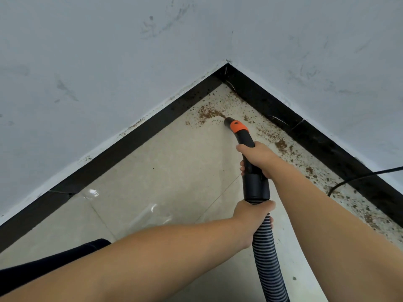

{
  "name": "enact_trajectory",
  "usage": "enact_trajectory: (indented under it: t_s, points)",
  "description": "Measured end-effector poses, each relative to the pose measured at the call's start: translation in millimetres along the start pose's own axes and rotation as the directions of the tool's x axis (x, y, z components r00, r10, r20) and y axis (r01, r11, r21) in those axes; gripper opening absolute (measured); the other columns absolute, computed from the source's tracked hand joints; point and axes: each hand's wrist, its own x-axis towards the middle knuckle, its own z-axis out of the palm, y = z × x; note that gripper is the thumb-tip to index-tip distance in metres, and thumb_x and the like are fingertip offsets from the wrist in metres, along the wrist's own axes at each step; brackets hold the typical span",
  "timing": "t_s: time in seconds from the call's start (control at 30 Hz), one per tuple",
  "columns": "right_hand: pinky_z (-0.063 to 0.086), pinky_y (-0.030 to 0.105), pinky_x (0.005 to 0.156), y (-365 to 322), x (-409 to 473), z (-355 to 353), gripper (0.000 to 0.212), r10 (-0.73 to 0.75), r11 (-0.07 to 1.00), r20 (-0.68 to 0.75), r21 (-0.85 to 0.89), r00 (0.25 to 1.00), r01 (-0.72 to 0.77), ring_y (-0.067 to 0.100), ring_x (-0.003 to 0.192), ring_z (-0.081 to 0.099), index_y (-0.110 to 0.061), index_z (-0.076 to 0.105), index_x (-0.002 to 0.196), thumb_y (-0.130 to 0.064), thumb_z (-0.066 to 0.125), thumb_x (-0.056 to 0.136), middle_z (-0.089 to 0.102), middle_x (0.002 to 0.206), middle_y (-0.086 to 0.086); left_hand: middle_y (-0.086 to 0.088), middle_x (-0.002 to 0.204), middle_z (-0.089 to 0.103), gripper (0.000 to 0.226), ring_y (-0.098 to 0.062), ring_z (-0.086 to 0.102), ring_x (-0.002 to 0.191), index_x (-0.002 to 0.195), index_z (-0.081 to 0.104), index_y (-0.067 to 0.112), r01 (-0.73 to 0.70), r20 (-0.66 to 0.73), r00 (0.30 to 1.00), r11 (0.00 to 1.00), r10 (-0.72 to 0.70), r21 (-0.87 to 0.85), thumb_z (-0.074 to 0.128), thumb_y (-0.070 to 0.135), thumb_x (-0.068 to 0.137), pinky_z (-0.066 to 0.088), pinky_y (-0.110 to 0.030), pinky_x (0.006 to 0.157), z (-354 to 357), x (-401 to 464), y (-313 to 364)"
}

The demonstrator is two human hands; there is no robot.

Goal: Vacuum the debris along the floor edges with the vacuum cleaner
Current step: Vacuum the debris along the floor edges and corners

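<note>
Both hands are on the tool. The right hand (256,159), at centre right of the frame, is wrapped round the black wand (246,140) just below its orange collar (238,126). The left hand (253,216), lower centre, clasps the ribbed hose (268,258) right under the cuff (255,187).

The nozzle (227,121) sits above centre of the frame, low to the floor (152,182), its mouth touching the near end of the thickest brown debris (208,113). A second band of debris (281,144) runs along the right-hand skirting (327,147) toward the lower right. The stretch by the left skirting (109,162) looks mostly clean.

Handling, as judged: the wand is rigid and light, and steers well from the present grip. The hose is soft and springy; it will bend and drag, so the lower hand is rightly placed to carry its weight. The debris appears fine, dry and loose, likely to lift without scraping.

Edges and room: the two skirtings meet at a tight corner (226,70) at upper centre, where the nozzle has little room to turn. Open tile lies toward the lower left. A black cable (359,178) crosses the right skirting at the right edge of the frame and touches down on the floor among the debris; it could foul a pass along that side. A dark object (54,262) at lower left cannot be identified.
</note>
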Motion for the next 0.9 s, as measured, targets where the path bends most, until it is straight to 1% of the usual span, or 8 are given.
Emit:
enact_trajectory:
  t_s: [0.13,0.23,0.33,0.43,0.5,0.6,0.67,0.9]
  points:
    - [0.053,0.033,0.050,-14,15,4,0.020,-0.010,1.000,0.033,-0.020,0.999,0.011,0.021,0.047,0.055,-0.009,0.045,0.106,-0.021,0.056,0.094,0.055,0.067,0.013,-0.006,0.079,0.062,0.022,-0.016,0.062,0.062,0.090,0.055,0.011,-0.019,0.011,1.000,1.000,0.019,-0.003,0.064,0.031,0.090,0.054,-0.026,0.060,-9,15,13]
    - [0.053,0.034,0.051,-22,29,4,0.022,-0.024,1.000,-0.020,-0.014,1.000,0.024,0.022,0.047,0.055,-0.007,0.046,0.107,-0.021,0.056,0.094,0.055,0.065,0.013,-0.006,0.080,0.063,0.022,-0.017,0.063,0.064,0.091,0.056,0.011,-0.007,0.015,1.000,1.000,0.007,0.001,0.065,0.031,0.090,0.054,-0.027,0.062,-15,25,23]
    - [0.054,0.036,0.054,-29,45,-3,0.024,-0.032,0.999,-0.089,-0.007,0.996,0.032,0.023,0.045,0.055,-0.005,0.046,0.107,-0.021,0.057,0.093,0.057,0.061,0.013,-0.005,0.080,0.063,0.019,-0.015,0.063,0.064,0.091,0.056,0.013,-0.002,0.030,1.000,1.000,0.002,0.003,0.065,0.030,0.090,0.054,-0.026,0.062,-15,35,39]
    - [0.054,0.033,0.052,-35,58,-12,0.022,-0.041,0.999,-0.127,-0.018,0.991,0.039,0.019,0.039,0.057,-0.007,0.046,0.104,-0.022,0.057,0.093,0.058,0.057,0.010,-0.004,0.081,0.063,0.019,-0.014,0.063,0.065,0.095,0.057,0.013,-0.030,0.031,0.999,1.000,0.030,-0.002,0.066,0.029,0.090,0.055,-0.026,0.064,-11,46,50]
    - [0.053,0.031,0.049,-38,66,-16,0.021,-0.046,0.999,-0.135,-0.013,0.990,0.045,0.018,0.037,0.056,-0.007,0.046,0.106,-0.021,0.056,0.093,0.057,0.059,0.011,-0.004,0.079,0.062,0.019,-0.015,0.062,0.063,0.095,0.056,0.013,-0.019,0.029,0.999,1.000,0.020,-0.016,0.066,0.028,0.089,0.054,-0.025,0.061,-9,53,55]
    - [0.052,0.028,0.046,-41,75,-20,0.022,-0.044,0.999,-0.147,0.003,0.988,0.045,0.017,0.036,0.056,-0.009,0.044,0.107,-0.021,0.056,0.093,0.057,0.061,0.011,-0.006,0.069,0.058,0.017,-0.016,0.056,0.053,0.092,0.055,0.010,0.039,0.030,0.999,0.994,-0.036,-0.104,0.069,0.017,0.086,0.052,-0.022,0.050,-6,60,65]
    - [0.052,0.028,0.045,-42,80,-23,0.022,-0.049,0.999,-0.146,0.003,0.988,0.050,0.016,0.035,0.056,-0.009,0.045,0.107,-0.022,0.057,0.093,0.057,0.061,0.010,-0.007,0.066,0.057,0.016,-0.017,0.054,0.051,0.092,0.055,0.009,0.050,0.031,0.998,0.991,-0.047,-0.122,0.069,0.014,0.085,0.050,-0.020,0.047,-5,66,68]
    - [0.053,0.027,0.045,-48,89,-20,0.024,-0.069,0.998,-0.114,-0.013,0.991,0.068,0.016,0.038,0.057,-0.011,0.046,0.111,-0.021,0.056,0.092,0.058,0.065,0.010,-0.006,0.067,0.056,0.015,-0.016,0.054,0.052,0.086,0.054,0.010,0.050,0.031,0.998,0.987,-0.046,-0.156,0.068,0.014,0.085,0.050,-0.020,0.048,-6,78,72]
